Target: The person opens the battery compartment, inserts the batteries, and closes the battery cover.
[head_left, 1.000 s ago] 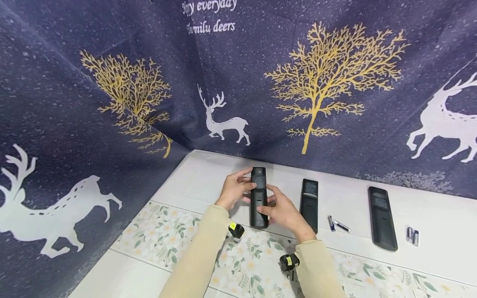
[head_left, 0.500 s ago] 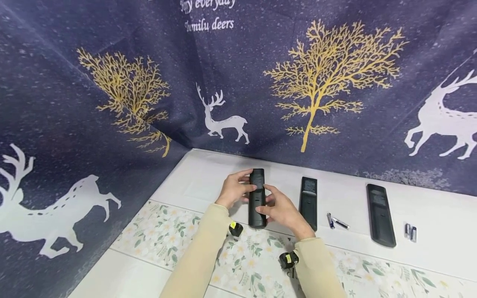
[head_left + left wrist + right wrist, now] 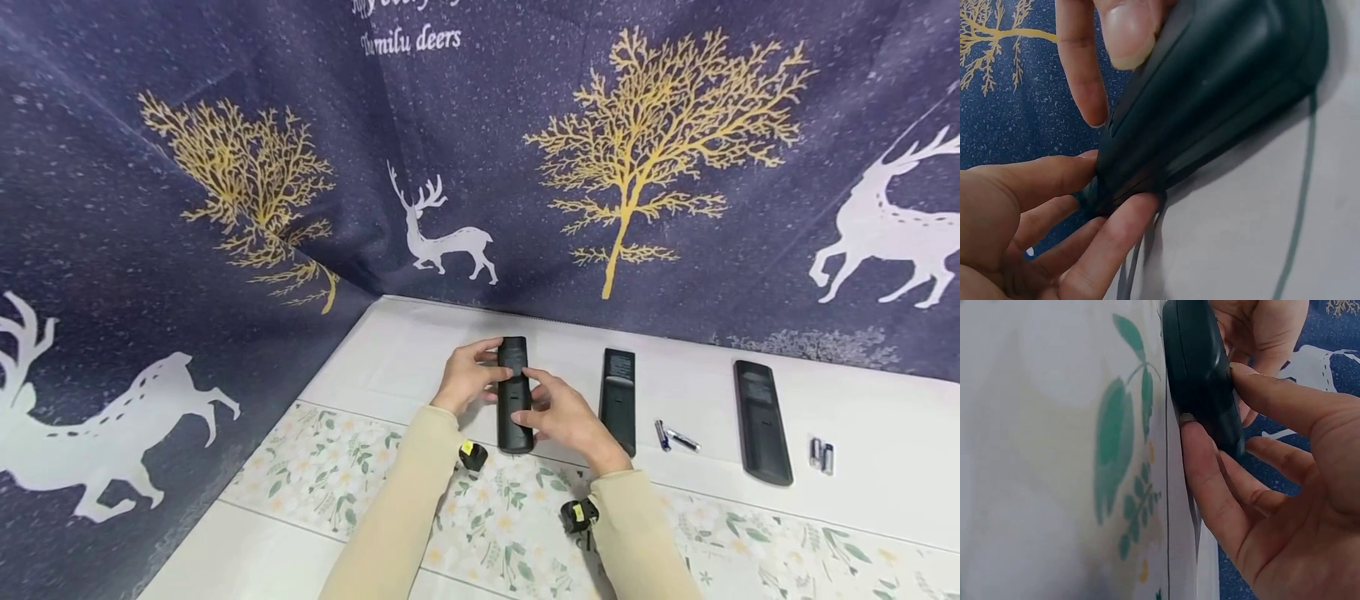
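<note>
A black remote control (image 3: 515,435) lies lengthwise between both hands, its back with a small latch slot facing up. My left hand (image 3: 463,379) grips its far part from the left, thumb on the back and fingers along the side. From the right, my right hand (image 3: 567,418) holds the nearer half, thumb on the back face. In the right wrist view, the remote's near end (image 3: 1200,369) sits between thumb and fingers of the right hand (image 3: 1329,481), close to the tabletop. Whether it touches the table is unclear. The left wrist view shows the left hand (image 3: 1029,219) pinching the narrow far end.
To the right lies a second black remote (image 3: 619,417), back up, with two loose batteries (image 3: 683,440) beside it. Farther right are a third remote (image 3: 763,427) and a pair of batteries (image 3: 821,456). A dark printed cloth (image 3: 525,304) hangs behind the white table (image 3: 697,383).
The head view has shifted slightly, moving the table and its things a little up and left. Both hands keep their hold on the remote, with hardly any change in finger position.
</note>
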The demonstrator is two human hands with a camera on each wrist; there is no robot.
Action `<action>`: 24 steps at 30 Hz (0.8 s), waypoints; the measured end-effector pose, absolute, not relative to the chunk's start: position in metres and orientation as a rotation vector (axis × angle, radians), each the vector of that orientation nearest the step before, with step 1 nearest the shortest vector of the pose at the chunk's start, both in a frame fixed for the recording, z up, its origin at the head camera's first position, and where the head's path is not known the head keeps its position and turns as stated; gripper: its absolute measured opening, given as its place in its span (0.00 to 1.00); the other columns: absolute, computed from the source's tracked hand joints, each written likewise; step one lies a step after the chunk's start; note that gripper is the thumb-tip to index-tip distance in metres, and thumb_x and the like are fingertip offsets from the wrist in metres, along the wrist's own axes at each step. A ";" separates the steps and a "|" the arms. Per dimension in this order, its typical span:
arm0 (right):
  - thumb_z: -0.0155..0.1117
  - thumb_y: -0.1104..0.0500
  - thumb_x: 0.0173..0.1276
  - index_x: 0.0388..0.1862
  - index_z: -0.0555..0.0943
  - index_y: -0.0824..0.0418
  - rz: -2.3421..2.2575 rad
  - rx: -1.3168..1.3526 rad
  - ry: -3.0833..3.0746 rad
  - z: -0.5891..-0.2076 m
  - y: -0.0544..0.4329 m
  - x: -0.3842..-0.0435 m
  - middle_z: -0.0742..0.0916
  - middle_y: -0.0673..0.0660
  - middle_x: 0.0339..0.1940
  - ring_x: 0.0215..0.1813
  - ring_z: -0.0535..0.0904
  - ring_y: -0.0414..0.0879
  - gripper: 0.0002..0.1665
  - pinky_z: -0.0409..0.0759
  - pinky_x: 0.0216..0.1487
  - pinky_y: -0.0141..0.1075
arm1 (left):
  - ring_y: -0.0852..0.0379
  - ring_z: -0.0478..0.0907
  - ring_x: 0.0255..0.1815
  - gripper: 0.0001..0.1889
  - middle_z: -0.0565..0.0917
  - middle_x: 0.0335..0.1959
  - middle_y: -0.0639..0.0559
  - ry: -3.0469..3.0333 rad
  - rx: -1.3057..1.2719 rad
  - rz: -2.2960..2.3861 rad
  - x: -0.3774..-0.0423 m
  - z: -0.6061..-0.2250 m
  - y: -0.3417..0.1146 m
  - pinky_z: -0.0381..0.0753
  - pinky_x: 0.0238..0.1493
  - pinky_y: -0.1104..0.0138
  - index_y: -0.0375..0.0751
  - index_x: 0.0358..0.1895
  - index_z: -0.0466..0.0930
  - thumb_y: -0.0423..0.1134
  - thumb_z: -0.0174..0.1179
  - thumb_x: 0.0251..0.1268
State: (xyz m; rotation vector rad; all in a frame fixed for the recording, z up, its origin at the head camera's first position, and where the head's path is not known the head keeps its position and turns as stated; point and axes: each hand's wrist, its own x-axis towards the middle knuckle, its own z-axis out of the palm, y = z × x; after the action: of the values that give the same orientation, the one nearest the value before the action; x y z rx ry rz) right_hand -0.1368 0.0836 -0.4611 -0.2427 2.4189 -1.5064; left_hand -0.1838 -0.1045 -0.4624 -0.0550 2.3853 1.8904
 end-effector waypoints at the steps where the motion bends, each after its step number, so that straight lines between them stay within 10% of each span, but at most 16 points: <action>1: 0.76 0.63 0.71 0.85 0.65 0.57 -1.503 -0.246 2.422 -0.461 0.084 -0.137 0.80 0.67 0.60 0.42 0.86 0.51 0.47 0.89 0.37 0.43 | 0.40 0.90 0.44 0.32 0.84 0.60 0.35 2.385 -0.056 1.892 -0.184 -0.463 -0.104 0.91 0.33 0.58 0.44 0.73 0.80 0.26 0.73 0.65; 24: 0.78 0.62 0.70 0.83 0.68 0.60 -1.481 -0.270 2.435 -0.462 0.083 -0.138 0.78 0.66 0.66 0.45 0.86 0.51 0.46 0.88 0.36 0.43 | 0.39 0.89 0.47 0.31 0.84 0.59 0.36 2.436 -0.122 1.885 -0.185 -0.464 -0.104 0.91 0.39 0.59 0.42 0.71 0.81 0.26 0.73 0.64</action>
State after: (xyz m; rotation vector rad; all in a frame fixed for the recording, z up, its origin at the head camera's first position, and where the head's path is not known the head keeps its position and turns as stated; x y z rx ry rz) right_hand -0.1384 0.0827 -0.4619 -0.2699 2.4346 -1.4812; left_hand -0.1851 -0.1035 -0.4639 -0.1218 2.4364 1.8852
